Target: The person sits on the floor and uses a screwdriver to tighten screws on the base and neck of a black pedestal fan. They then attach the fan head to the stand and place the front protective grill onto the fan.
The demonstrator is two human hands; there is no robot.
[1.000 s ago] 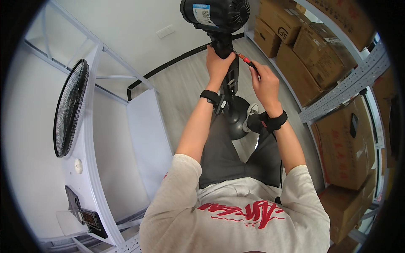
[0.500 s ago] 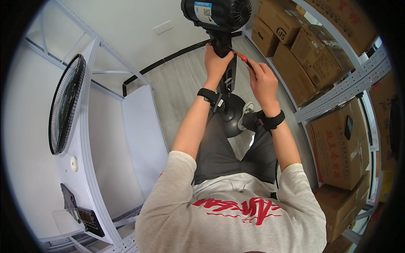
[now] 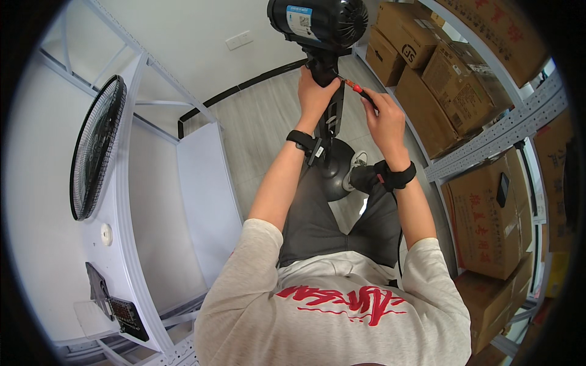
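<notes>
A black stand fan's motor housing (image 3: 318, 23) rises in front of me on its neck (image 3: 322, 66), without a grille. Around that neck, just below the housing, my left hand (image 3: 314, 96) is closed. My right hand (image 3: 387, 119) grips a screwdriver (image 3: 360, 90) with a red and black handle. The screwdriver slants up and left, and its tip is at the right side of the neck; whether it sits in a screw is too small to tell. Below, the pole runs down to a round black base (image 3: 337, 169) beside my shoe.
At left, a white shelf (image 3: 125, 268) carries a round black fan grille (image 3: 96, 149), a white round piece (image 3: 107, 234) and an opened bit case (image 3: 128, 318). Cardboard boxes (image 3: 455, 85) fill the rack at right; a dark phone-like slab (image 3: 503, 190) lies on one (image 3: 488, 222).
The fan and both hands appear slightly lower and further right in the picture. Both grips stay the same, with the screwdriver tip still at the neck.
</notes>
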